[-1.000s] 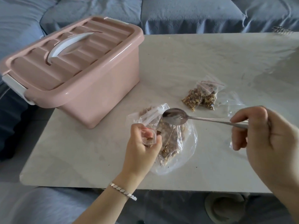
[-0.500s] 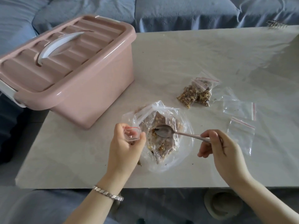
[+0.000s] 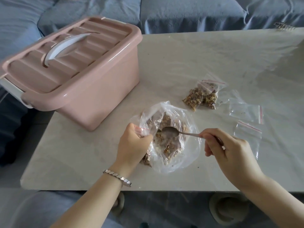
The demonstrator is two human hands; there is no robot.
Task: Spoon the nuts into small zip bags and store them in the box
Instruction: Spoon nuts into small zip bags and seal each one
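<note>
A large clear bag of nuts [image 3: 171, 145] lies open on the pale table [image 3: 181, 63]. My left hand [image 3: 133, 145] grips a small zip bag [image 3: 143, 131] with a red strip at the big bag's left edge. My right hand [image 3: 228, 148] holds a metal spoon [image 3: 171, 131] by its handle, with the bowl down inside the big bag among the nuts. Two filled small zip bags [image 3: 202, 96] lie behind the big bag. The pink box [image 3: 70, 71] stands at the left with its lid on and a white handle on top.
Empty small zip bags [image 3: 246, 112] lie at the right of the table, another [image 3: 248, 130] just in front of them. A blue sofa [image 3: 181, 12] runs along the far side. Slippers [image 3: 227, 209] sit on the floor below the near table edge.
My right hand has lowered the spoon from above the big bag into the nuts inside it. My left hand has kept hold of the small zip bag beside it.
</note>
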